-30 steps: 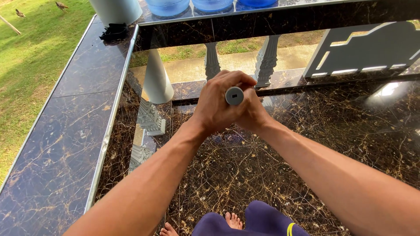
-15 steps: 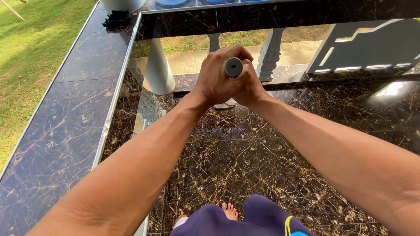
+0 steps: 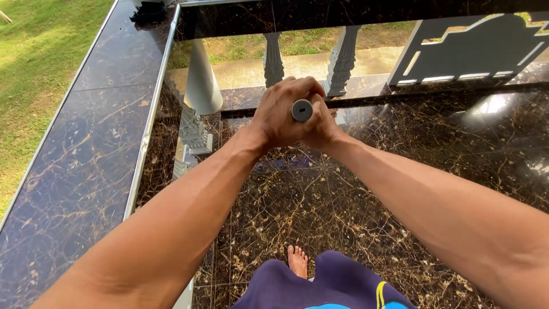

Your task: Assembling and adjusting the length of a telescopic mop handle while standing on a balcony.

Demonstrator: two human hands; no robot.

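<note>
Together, both hands grip one upright pole.
Left hand [image 3: 280,117] and right hand [image 3: 321,130] clench the grey handle [image 3: 302,110]; its long axis points toward the camera.

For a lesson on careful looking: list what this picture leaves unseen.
Head view:
- Handle: only its grey end cap shows; the left hand and right hand hide the shaft and whatever is at its lower end.
- Dark bundle on the ledge: cut by the top edge, too small to identify.
- One foot shows; shorts cover the other.
</note>
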